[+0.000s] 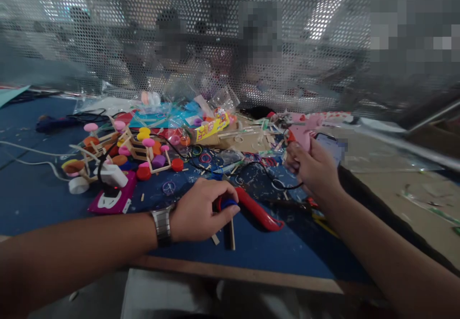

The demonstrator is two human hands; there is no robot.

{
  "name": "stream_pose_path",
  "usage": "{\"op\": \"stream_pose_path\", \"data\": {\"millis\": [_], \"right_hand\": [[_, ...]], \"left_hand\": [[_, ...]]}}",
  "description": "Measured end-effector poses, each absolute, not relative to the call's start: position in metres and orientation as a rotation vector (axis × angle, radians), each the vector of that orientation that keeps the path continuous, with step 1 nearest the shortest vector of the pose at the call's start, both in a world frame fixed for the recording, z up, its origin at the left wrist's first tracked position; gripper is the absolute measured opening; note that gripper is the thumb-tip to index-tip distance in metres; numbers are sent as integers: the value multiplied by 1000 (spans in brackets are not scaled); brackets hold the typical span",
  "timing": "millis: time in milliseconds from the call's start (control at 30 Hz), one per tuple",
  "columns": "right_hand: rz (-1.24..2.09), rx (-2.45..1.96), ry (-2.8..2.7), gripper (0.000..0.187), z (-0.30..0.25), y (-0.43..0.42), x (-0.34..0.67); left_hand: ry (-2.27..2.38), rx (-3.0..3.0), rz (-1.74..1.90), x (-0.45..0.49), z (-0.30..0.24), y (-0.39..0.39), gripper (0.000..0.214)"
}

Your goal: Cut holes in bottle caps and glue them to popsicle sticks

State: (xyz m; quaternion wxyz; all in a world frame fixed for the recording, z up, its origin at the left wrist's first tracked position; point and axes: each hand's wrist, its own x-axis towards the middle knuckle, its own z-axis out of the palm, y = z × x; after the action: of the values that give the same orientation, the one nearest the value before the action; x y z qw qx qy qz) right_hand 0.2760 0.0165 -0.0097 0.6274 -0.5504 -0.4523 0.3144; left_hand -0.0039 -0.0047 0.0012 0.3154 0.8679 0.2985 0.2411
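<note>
My left hand (204, 209), with a metal watch (162, 224) on its wrist, pinches a blue bottle cap (229, 204) between thumb and fingers just over the table. Beneath it a thin wooden stick (232, 235) points to the front edge. Close by on the right lies a red curved tool handle (260, 211). My right hand (311, 168) is wrapped round the grip of a pink glue gun (302, 134), held up with its nozzle toward the left. A black cord (264, 168) trails over the table near it.
Wooden frames with coloured caps (145, 149) crowd the left, beside a magenta power strip (114, 197) with a white plug (114, 174). Plastic bags and a yellow wrapper (212, 128) lie at the back before a perforated metal screen (201, 36). A phone (328, 146) lies beyond my right hand.
</note>
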Motion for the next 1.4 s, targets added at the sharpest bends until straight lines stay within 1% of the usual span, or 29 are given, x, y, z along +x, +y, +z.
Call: {"op": "stream_pose_path", "data": {"millis": [233,467,600,767,900,1033,1267,1400], "right_hand": [[891,-1237,-1025,33,-14,17,276],[1151,-1157,-1064,49,-6,4,262],[1226,-1107,-1076,55,0,-5,253],[1266,-1071,-1079,61,5,-9,250],[1275,-1063,-1077,65,7,-9,251],[1295,-1046,-1075,64,7,-9,252],[1292,-1062,-1109,64,7,-9,253],[1279,-1053,-1092,62,6,-9,252]], "left_hand": [[796,2273,640,-4,0,-4,14],[754,2232,791,-3,-1,0,11],[863,2189,841,-4,-3,2,11],[1016,2143,878,-3,-2,4,11],[1021,2158,824,-2,-2,6,10],[1032,2183,834,-1,-4,7,10],[940,2105,977,-2,-4,11,8],[916,2088,966,-2,-3,11,8]]}}
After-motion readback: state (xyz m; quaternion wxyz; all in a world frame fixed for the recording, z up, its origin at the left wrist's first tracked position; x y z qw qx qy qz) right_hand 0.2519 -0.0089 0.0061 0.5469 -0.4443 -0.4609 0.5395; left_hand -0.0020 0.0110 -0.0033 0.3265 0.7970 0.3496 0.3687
